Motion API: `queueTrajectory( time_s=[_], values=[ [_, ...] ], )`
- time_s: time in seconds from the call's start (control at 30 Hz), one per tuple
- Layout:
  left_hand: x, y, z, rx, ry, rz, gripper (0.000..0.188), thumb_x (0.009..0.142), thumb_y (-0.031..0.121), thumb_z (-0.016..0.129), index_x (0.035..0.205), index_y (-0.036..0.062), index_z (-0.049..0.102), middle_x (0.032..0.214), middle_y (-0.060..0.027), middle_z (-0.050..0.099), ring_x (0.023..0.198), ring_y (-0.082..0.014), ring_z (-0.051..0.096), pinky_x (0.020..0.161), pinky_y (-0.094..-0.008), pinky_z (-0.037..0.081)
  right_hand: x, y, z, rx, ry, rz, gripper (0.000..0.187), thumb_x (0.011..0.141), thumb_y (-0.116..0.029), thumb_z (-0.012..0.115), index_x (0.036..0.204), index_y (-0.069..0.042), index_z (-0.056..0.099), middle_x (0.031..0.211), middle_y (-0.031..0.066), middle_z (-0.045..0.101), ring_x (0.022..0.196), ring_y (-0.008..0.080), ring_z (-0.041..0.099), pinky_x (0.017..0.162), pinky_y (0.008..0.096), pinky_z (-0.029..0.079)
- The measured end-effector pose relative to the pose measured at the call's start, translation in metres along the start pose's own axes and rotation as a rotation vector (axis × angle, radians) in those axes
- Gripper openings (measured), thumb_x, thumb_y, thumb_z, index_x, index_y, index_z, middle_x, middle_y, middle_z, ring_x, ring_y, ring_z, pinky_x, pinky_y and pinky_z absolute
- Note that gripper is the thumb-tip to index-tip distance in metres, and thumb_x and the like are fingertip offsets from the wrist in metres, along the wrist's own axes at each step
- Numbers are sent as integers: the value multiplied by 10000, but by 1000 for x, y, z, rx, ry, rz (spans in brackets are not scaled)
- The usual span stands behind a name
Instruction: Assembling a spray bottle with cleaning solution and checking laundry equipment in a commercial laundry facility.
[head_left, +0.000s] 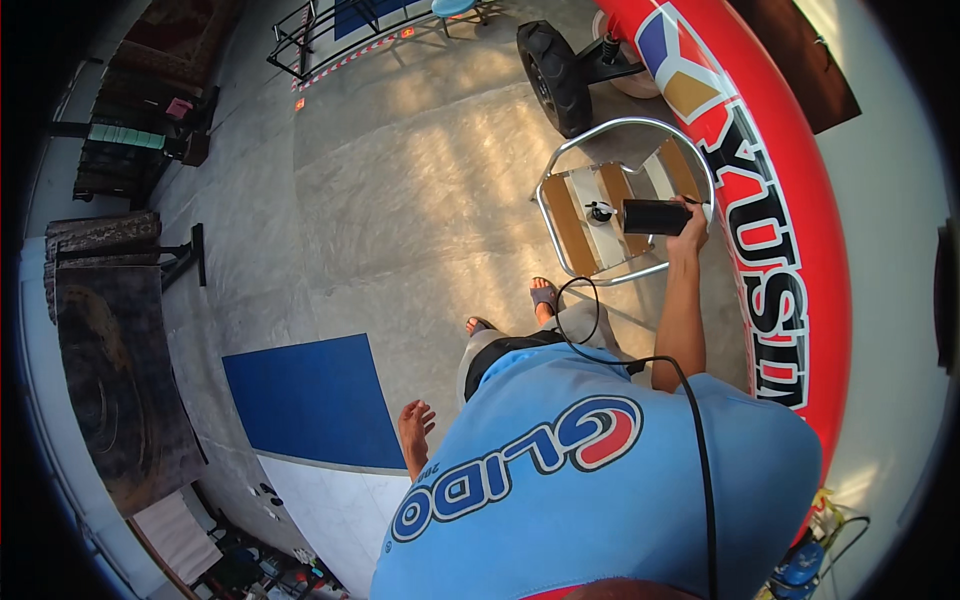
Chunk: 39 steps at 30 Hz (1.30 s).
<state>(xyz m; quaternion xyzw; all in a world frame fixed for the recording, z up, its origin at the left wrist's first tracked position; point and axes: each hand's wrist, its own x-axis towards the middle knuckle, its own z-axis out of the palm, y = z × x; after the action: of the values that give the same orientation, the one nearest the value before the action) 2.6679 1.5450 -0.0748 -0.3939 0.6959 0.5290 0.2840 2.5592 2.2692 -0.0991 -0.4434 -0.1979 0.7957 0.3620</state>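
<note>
My right hand [688, 232] is closed around a black cylinder-shaped bottle [655, 216], held on its side above a chair. A small white and black piece [600, 211] shows at the bottle's left end; I cannot tell whether it is the bottle's nozzle or something on the seat. The chair [570, 222] has a shiny tubular metal frame and brown and white slats. It stands in front of me to the right. Low at my left side hangs my left hand [415, 428], empty, with its fingers apart and slightly curled.
A large red inflatable tube [815, 250] rises along the right. Beyond the chair stands a vehicle with a black knobbly tyre [552, 80]. A blue panel [310, 400] lies left of my feet. Dark patterned sheets [120, 380] line the left wall. A black cable [690, 400] crosses my shirt.
</note>
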Motion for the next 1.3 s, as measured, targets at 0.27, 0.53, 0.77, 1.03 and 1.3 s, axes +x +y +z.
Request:
queueTrajectory(
  time_s=[0.27,0.53,0.77,1.03,1.3],
  values=[
    [43,96,16,139,20,109,566,974,398,736,1388,43,585,1209,-145,715,1099,-301,718,915,-450,562,3,12,47,25,-48,52,403,852,-116,653,1220,47,656,772,137,694,721,269,697,726,384,603],
    [117,106,13,18,-77,68,476,982,333,731,1338,34,635,1174,-132,729,1046,-305,741,884,-450,572,-34,43,113,-585,-823,425,450,875,-153,612,1296,6,630,855,114,686,858,251,702,865,440,609],
    [163,64,-16,-268,14,16,388,988,287,721,1288,54,640,1088,-107,724,957,-271,740,818,-434,575,-46,102,202,-569,-951,357,483,871,-171,613,1300,50,621,819,114,705,800,273,716,793,433,608],
    [197,29,-54,-413,90,-110,327,1000,237,699,1253,43,629,1086,-128,724,932,-274,731,779,-428,582,-93,182,316,-806,-1298,424,413,853,-111,586,1256,-37,633,876,85,710,877,236,715,817,423,625],
    [205,215,-66,-644,-37,193,433,1006,350,708,1323,73,606,1187,-105,726,1038,-239,719,862,-398,569,-149,280,420,-520,-1330,426,473,884,-102,612,1339,20,568,812,122,713,816,274,729,810,458,624]
  ],
)
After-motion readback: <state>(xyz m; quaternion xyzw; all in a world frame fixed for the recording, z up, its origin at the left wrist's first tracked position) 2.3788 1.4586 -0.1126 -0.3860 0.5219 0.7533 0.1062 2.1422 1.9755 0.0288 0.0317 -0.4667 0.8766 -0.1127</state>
